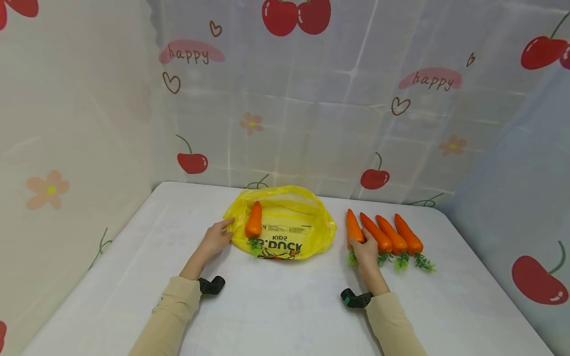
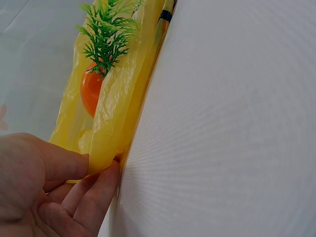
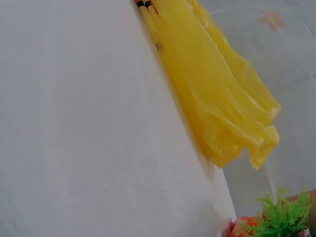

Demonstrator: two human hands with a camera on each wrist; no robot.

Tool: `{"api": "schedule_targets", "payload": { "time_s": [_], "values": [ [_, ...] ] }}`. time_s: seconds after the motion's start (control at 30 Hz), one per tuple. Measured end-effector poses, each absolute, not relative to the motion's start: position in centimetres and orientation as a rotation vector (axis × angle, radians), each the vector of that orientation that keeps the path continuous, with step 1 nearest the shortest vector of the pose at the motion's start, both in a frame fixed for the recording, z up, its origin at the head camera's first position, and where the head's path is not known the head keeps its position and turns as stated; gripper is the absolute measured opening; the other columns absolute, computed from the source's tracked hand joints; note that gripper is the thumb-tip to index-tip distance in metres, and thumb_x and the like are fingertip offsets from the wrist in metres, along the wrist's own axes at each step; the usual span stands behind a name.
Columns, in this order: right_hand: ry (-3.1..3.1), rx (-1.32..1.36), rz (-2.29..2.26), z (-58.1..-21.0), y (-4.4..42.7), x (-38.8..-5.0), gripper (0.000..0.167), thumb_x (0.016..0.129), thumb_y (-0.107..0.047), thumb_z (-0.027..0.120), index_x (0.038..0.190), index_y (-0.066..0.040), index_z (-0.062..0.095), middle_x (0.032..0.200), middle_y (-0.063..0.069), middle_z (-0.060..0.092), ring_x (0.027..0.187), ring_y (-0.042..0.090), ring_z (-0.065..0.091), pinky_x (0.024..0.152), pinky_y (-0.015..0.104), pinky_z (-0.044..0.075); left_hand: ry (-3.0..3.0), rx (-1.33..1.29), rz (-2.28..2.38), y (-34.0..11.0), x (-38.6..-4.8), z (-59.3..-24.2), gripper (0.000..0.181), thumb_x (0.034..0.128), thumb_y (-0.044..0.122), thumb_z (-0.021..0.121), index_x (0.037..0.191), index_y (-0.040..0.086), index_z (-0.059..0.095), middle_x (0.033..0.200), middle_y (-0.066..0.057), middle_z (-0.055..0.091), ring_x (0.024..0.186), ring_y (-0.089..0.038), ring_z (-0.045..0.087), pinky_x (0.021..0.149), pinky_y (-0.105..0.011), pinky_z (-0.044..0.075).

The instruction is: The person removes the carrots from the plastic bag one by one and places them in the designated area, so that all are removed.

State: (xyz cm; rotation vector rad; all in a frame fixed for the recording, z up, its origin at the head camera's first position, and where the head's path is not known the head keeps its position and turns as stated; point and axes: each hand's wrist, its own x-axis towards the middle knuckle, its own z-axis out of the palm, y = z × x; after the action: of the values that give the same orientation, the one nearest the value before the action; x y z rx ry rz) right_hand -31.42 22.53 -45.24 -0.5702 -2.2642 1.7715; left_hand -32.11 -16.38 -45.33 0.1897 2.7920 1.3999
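Observation:
A yellow plastic bag point(image 1: 318, 222) with printed duck lettering lies opened out on the table. One toy carrot point(image 1: 254, 221) rests in its left part, green leaves toward the person. My left hand point(image 1: 216, 241) pinches the bag's left edge; in the left wrist view, thumb and fingers point(image 2: 98, 197) hold the thin yellow film beside that carrot's leafy end. To the right of the bag, my right hand point(image 1: 367, 253) grips the leftmost carrot point(image 1: 354, 227) of a row near its leafy end. The right wrist view catches only green leaves point(image 3: 281, 217) and a bit of orange at its lower corner.
Three more toy carrots point(image 1: 392, 235) lie side by side just right of my right hand, leaves toward the person. A white cloth covers the table point(image 1: 276, 306). Behind it hangs a pale curtain point(image 1: 303, 133) printed with cherries and hearts.

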Motion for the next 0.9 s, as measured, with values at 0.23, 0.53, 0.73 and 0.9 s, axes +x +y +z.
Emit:
{"api": "schedule_targets", "payload": {
  "time_s": [0.23, 0.53, 0.73, 0.9],
  "values": [
    [-2.256, -0.566, 1.699, -45.2, 22.5, -31.2, 0.065, 0.085, -0.002, 0.057, 0.144, 0.003, 0.030, 0.142, 0.024, 0.032, 0.121, 0.037, 0.033, 0.099, 0.042, 0.036, 2.796, 0.164, 1.386, -16.3, -32.1, -45.1, 0.048, 0.0937, 0.003, 0.051, 0.139, -0.007, 0.038, 0.141, -0.027, 0.034, 0.120, -0.043, 0.042, 0.097, -0.051, 0.036],
    [-2.303, -0.483, 1.654, -44.2, 22.5, -31.2, 0.062, 0.088, -0.002, 0.056, 0.145, 0.000, 0.031, 0.146, 0.018, 0.031, 0.131, 0.032, 0.029, 0.105, 0.043, 0.028, 2.806, 0.186, 1.384, -16.4, -32.1, -45.3, 0.047, 0.0931, 0.001, 0.051, 0.138, -0.008, 0.039, 0.140, -0.027, 0.035, 0.119, -0.043, 0.044, 0.096, -0.050, 0.037],
    [-2.279, -0.413, 1.578, -42.7, 21.9, -30.6, 0.057, 0.091, -0.005, 0.054, 0.144, 0.001, 0.033, 0.146, 0.018, 0.032, 0.133, 0.030, 0.028, 0.105, 0.043, 0.028, 2.803, 0.176, 1.385, -16.4, -32.2, -45.3, 0.048, 0.0930, 0.003, 0.052, 0.138, -0.007, 0.039, 0.140, -0.027, 0.035, 0.120, -0.043, 0.043, 0.096, -0.051, 0.037],
    [-2.230, -0.391, 1.626, -41.2, 20.7, -30.4, 0.056, 0.093, -0.009, 0.055, 0.144, -0.001, 0.032, 0.147, 0.016, 0.031, 0.135, 0.028, 0.025, 0.107, 0.041, 0.025, 2.803, 0.189, 1.385, -16.4, -32.2, -45.3, 0.048, 0.0931, 0.003, 0.052, 0.138, -0.008, 0.039, 0.140, -0.027, 0.035, 0.120, -0.044, 0.041, 0.096, -0.051, 0.037]
  ]
}}
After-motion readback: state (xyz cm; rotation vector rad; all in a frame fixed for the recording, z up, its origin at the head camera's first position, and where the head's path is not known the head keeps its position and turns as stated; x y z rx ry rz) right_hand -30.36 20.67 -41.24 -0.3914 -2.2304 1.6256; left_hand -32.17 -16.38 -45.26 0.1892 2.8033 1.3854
